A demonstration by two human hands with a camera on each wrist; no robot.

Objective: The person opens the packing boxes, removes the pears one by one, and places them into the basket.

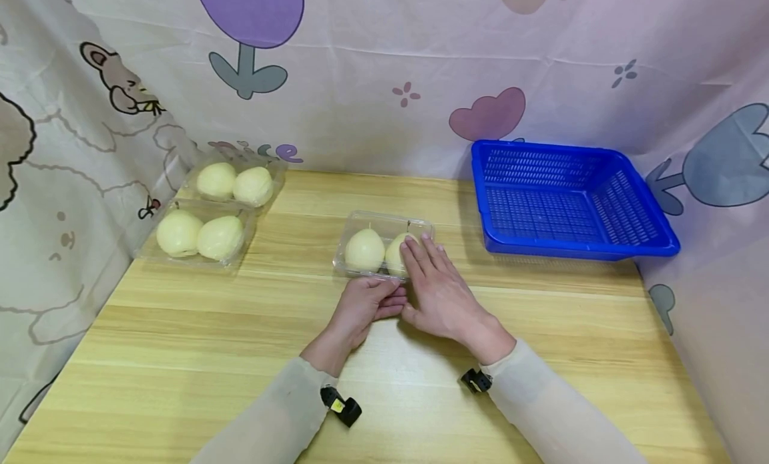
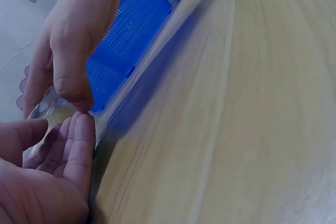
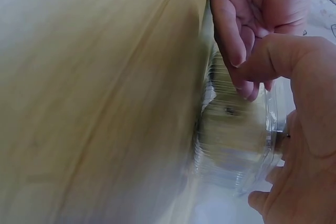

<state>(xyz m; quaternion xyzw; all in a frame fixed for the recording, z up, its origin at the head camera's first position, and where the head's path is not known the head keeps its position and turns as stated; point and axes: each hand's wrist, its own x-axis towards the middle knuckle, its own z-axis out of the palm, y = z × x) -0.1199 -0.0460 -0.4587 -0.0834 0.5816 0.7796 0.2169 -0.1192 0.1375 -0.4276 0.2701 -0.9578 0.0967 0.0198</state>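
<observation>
A clear plastic box [image 1: 354,227] with two pale yellow pears sits mid-table. The left pear [image 1: 364,252] shows fully; fingers partly cover the right pear [image 1: 393,256]. My right hand [image 1: 441,294] lies over the box's right side, fingers extended across its top. At the front edge is my left hand [image 1: 363,309], thumb near the rim and fingers loosely bent in front. The left wrist view shows a gap between the left thumb [image 2: 31,129] and fingers. In the right wrist view, the box [image 3: 236,129] has a ribbed side wall. Whether a lid covers the pears is unclear.
Two more clear boxes of pears, a nearer one [image 1: 198,258] and a farther one [image 1: 279,177], stand at the table's back left. A blue plastic basket [image 1: 577,254] is at the back right. Behind the wooden table [image 1: 240,330] hangs a printed cloth [image 1: 372,63].
</observation>
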